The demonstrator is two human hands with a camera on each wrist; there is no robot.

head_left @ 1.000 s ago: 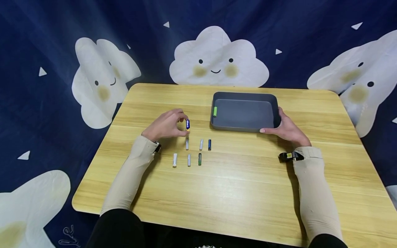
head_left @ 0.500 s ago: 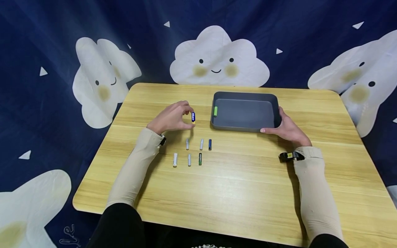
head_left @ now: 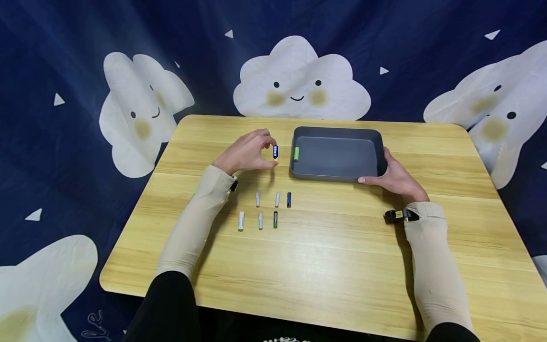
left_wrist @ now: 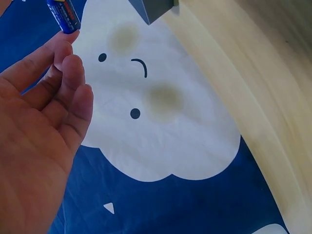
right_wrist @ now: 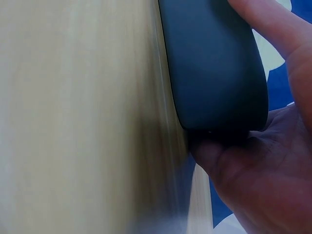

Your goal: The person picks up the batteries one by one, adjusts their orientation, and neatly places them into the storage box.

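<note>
In the head view my left hand (head_left: 248, 153) pinches a blue and yellow battery (head_left: 275, 153) upright between thumb and index finger, just left of the grey tray (head_left: 337, 177). The battery's blue end (left_wrist: 64, 17) shows at the fingertips in the left wrist view. A green battery (head_left: 297, 154) lies inside the tray along its left wall. My right hand (head_left: 396, 180) grips the tray's near right corner, thumb on the front wall. In the right wrist view, the tray's dark corner (right_wrist: 217, 73) sits between thumb and fingers, which are partly hidden behind it.
Several batteries lie in two loose rows on the wooden table (head_left: 342, 256), among them a dark blue one (head_left: 288, 200), a green and black one (head_left: 275, 219) and a larger white one (head_left: 241, 221). A blue curtain (head_left: 205, 71) hangs behind the table's far edge.
My left hand has carried the blue and yellow battery away from the rows, rightward and farther back, closer to the tray. My right hand and the tray have stayed put.
</note>
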